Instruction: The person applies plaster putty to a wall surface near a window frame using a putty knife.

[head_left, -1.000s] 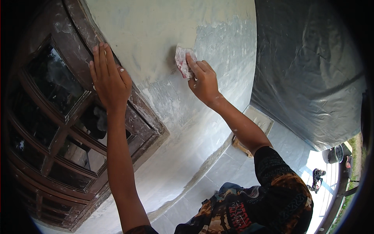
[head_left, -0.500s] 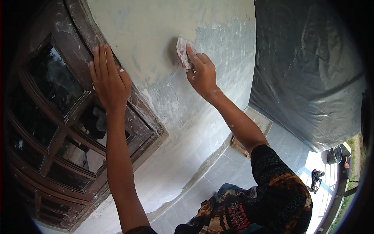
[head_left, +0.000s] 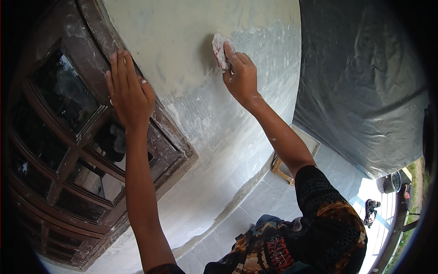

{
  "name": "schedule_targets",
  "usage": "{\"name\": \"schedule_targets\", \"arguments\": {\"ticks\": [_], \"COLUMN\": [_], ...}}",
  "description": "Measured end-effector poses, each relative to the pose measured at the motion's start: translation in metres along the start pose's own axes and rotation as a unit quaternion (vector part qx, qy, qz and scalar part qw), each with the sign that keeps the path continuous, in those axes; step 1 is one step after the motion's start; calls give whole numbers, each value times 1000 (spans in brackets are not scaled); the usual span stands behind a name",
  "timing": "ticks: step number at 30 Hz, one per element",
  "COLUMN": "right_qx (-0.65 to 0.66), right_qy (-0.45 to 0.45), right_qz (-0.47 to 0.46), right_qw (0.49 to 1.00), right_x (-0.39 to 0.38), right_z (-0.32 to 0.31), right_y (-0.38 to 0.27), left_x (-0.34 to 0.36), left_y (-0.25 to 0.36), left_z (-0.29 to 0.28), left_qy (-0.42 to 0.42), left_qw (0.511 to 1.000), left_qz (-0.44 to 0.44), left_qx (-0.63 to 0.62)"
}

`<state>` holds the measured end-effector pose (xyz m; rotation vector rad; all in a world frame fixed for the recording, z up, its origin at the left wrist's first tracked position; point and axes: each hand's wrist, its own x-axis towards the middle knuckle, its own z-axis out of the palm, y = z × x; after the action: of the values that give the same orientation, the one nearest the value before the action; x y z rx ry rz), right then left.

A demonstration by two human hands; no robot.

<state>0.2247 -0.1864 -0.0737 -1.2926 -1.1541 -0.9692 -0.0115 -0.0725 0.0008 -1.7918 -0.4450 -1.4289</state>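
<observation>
My right hand pinches a flat, putty-smeared scraper, whitish with reddish patches, its index finger stretched along the face. The scraper is at the wall, near the border between a smooth cream coat and rougher bluish-grey plaster; its exact working edge is hard to make out. On the left, my left hand lies flat with fingers extended against the brown wooden frame beside the wall. White specks dot both hands. Glass panes sit within the woodwork below and left of that hand.
A dark plastic sheet hangs at the right, beside the wall's edge. Below it are a small wooden stool, grey floor tiles, a dark bucket and a dark crumpled item.
My right hand and the scraper have moved a little up and to the right along the wall. My left hand stays on the wooden frame.
</observation>
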Motion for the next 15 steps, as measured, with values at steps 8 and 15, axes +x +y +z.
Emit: {"name": "schedule_targets", "arguments": {"ticks": [8,15], "right_qx": [-11,11], "right_qy": [-104,-3], "right_qz": [-27,-10], "right_qw": [994,1000], "right_x": [-73,-18], "right_z": [21,-4], "right_y": [-12,-6], "left_x": [-2,-1], "left_y": [-4,0], "left_z": [-3,-1], "left_qy": [-11,-8], "left_qw": [1000,1000], "left_qz": [-6,-3], "left_qx": [8,9]}}
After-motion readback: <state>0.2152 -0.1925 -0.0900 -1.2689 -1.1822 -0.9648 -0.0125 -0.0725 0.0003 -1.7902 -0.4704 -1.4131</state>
